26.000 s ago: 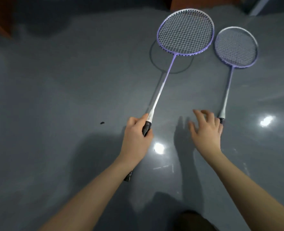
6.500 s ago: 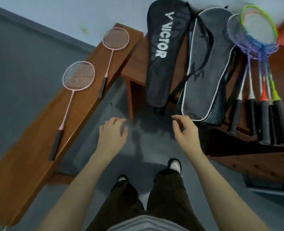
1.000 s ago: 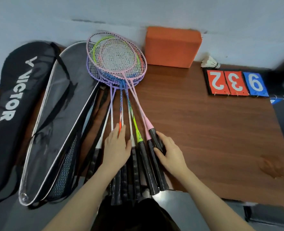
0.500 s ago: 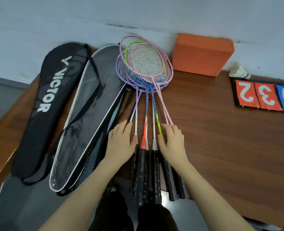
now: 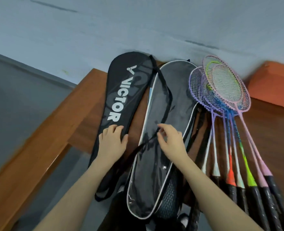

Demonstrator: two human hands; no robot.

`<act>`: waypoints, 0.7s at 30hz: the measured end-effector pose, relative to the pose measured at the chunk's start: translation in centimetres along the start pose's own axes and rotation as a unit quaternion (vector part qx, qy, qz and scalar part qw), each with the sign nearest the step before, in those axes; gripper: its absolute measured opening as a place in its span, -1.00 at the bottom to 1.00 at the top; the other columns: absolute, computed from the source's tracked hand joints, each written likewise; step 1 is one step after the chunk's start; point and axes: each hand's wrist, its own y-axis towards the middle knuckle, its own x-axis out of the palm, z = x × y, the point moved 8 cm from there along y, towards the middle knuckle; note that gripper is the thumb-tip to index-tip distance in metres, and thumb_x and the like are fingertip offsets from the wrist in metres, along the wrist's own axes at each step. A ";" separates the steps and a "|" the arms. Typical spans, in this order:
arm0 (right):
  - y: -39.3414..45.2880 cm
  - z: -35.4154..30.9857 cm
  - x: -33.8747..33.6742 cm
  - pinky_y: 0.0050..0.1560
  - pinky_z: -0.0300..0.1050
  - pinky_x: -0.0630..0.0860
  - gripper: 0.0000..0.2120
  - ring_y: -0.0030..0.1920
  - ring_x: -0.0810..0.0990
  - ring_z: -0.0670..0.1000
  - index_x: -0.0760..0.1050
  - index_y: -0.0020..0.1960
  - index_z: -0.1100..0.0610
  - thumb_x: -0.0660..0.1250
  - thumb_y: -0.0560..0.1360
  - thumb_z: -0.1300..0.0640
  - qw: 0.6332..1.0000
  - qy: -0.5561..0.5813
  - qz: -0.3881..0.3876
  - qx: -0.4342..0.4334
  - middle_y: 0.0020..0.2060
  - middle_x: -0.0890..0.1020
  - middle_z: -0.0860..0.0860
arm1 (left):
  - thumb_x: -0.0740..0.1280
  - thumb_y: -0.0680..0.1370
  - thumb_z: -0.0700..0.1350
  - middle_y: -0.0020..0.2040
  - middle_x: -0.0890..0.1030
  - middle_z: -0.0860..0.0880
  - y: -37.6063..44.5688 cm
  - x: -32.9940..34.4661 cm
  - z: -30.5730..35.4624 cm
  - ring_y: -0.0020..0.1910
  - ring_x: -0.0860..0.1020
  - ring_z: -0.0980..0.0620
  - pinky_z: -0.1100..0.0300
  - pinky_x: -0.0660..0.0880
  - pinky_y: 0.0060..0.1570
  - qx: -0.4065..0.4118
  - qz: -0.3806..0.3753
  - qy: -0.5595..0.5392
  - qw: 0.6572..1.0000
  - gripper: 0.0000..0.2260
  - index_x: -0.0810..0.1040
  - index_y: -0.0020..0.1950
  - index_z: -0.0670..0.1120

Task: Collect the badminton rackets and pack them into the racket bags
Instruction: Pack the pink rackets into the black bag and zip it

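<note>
The right hand (image 5: 171, 142), its grip half-curled and holding nothing, hovers over the grey racket bag (image 5: 156, 164). The left hand (image 5: 112, 142) lies flat and open on the black bag (image 5: 121, 97). The gathered rackets (image 5: 229, 130) lie just right of the right grip, shafts parallel to the bags (likely that hand's reach).

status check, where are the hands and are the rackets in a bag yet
Left hand flat on the Victor bag. Right hand pinching at the grey bag, grip unclear. Rackets unpacked, fanned on table. Nothing in the way.
</note>
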 end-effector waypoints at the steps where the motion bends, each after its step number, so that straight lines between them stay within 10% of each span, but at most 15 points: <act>1: 0.9 -1.2 1.5 0.02 -0.02 0.35 -0.72 -0.03 0.56 0.07 0.47 0.23 0.11 0.26 0.52 0.19 1.000 -0.004 -0.006 0.000 -0.06 0.58 0.01 | 0.27 0.54 0.01 0.29 0.43 -0.12 0.8 0.0 -1.7 0.28 0.35 -0.17 -0.07 0.25 0.22 -0.001 -0.010 0.004 1.000 -0.62 0.44 0.32 -0.10; 11: 6.0 -5.0 12.9 0.17 -0.04 0.14 -0.52 0.18 0.48 0.05 0.28 0.35 0.06 0.31 0.49 -0.01 0.982 -0.102 -0.105 0.120 0.13 0.55 0.00 | 0.19 0.52 0.22 0.49 0.08 -0.18 4.1 3.1 -9.3 0.41 0.15 -0.20 -0.07 0.16 0.33 0.010 -0.133 0.040 0.990 -0.36 0.10 0.49 -0.04; 21: 5.2 -7.9 9.7 0.05 -0.12 0.51 -0.59 -0.10 0.49 -0.07 0.35 0.19 -0.01 0.35 0.43 0.30 0.967 0.191 0.052 0.161 -0.09 0.49 -0.06 | 0.21 0.57 0.04 0.26 0.46 -0.05 6.4 0.3 -9.9 0.27 0.36 -0.09 0.01 0.21 0.23 0.077 -0.059 -0.075 0.993 -0.64 0.42 0.32 -0.07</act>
